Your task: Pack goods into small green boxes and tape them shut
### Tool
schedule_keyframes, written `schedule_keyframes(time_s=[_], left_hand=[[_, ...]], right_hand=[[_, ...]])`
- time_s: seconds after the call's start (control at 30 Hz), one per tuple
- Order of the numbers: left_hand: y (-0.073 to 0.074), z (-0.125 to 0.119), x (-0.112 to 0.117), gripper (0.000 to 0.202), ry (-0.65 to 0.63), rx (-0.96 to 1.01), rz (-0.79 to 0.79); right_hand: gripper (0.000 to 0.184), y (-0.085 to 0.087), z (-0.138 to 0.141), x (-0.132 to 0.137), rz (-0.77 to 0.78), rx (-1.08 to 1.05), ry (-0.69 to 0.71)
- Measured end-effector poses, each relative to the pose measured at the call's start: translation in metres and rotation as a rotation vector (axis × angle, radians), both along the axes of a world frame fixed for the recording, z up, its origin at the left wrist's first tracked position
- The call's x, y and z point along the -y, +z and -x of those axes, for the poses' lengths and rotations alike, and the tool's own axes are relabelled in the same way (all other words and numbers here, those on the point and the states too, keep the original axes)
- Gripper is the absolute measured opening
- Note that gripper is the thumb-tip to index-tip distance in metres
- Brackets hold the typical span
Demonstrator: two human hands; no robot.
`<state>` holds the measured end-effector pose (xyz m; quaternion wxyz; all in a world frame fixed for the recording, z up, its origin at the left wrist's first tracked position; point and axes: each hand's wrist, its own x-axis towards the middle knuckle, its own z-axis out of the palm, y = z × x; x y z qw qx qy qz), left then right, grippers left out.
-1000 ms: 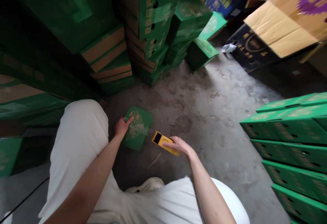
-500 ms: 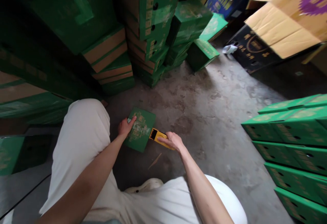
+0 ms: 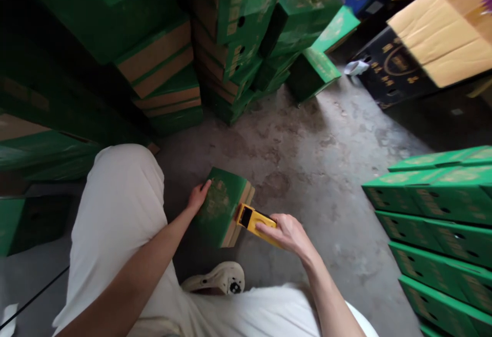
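A green cardboard box [image 3: 223, 198] is tilted low in front of me between my legs, its brown side turned toward the right. My left hand [image 3: 199, 197] grips its left edge, thumb on the printed face and the other fingers hidden. In my right hand [image 3: 289, 230] is a yellow staple gun [image 3: 258, 224], fingers wrapped round its body. The tool's black-marked head meets the brown side of the box; whether it presses on it I cannot tell.
Stacked green boxes [image 3: 246, 24] rise ahead and to the left. More green boxes [image 3: 442, 198] stand at right. An open black carton [image 3: 395, 65] with tan flaps lies at the far right. My shoe [image 3: 219, 278] rests on the concrete floor [image 3: 292, 137].
The box has tilted, so its brown side now shows, and it sits slightly further right. Both hands moved right with it, the staple gun staying at its right side.
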<state>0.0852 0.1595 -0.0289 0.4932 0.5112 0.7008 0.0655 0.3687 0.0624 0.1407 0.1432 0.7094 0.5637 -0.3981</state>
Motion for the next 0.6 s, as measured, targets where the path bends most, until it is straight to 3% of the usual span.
schedule_keyframes(time_s=[0.13, 0.3, 0.47, 0.6], left_hand=[[0.017, 0.008, -0.017, 0.057, 0.106, 0.004, -0.095], [0.05, 0.022, -0.027, 0.072, -0.078, -0.09, -0.044], [0.058, 0.019, -0.015, 0.067, -0.211, -0.329, -0.079], [0.056, 0.016, -0.017, 0.068, -0.221, -0.381, -0.074]], right_hand=[[0.052, -0.01, 0.046, -0.018, -0.046, -0.129, 0.015], [0.06, -0.021, 0.087, -0.044, -0.084, -0.143, 0.082], [0.058, -0.016, 0.063, -0.049, 0.007, -0.288, 0.09], [0.05, -0.009, 0.018, -0.025, 0.166, -0.37, 0.009]])
